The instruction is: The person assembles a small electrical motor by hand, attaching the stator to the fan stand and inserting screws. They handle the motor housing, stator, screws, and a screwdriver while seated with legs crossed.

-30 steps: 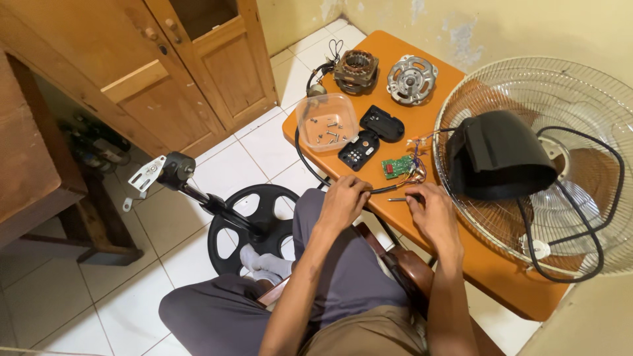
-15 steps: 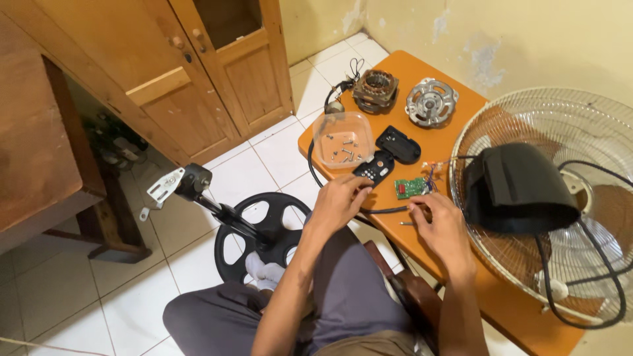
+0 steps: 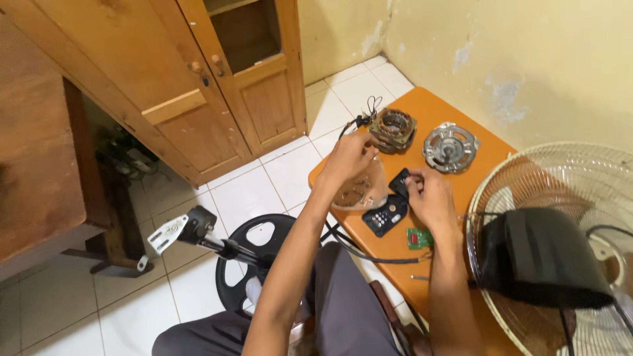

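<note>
My left hand (image 3: 351, 158) reaches over a clear plastic dish (image 3: 359, 192) on the orange table (image 3: 440, 105). Its curled fingers lie at the dish's far rim, close to the copper-wound stator (image 3: 393, 129) and its wires; I cannot tell whether they grip anything. My right hand (image 3: 430, 196) pinches the edge of a small black plastic cover (image 3: 398, 182). Just below it lie a black button panel (image 3: 384, 215) and a green circuit board (image 3: 419, 238).
A round metal motor housing (image 3: 451, 146) lies beyond the right hand. A fan grille (image 3: 567, 178) with a black motor cover (image 3: 542, 258) fills the right side. A black fan base with pole (image 3: 245, 252) lies on the tiled floor. A wooden cabinet (image 3: 217, 86) stands behind.
Both hands have moved away from my lap toward the far part of the table, the left to the clear dish, the right onto the black cover. The view has tilted up.
</note>
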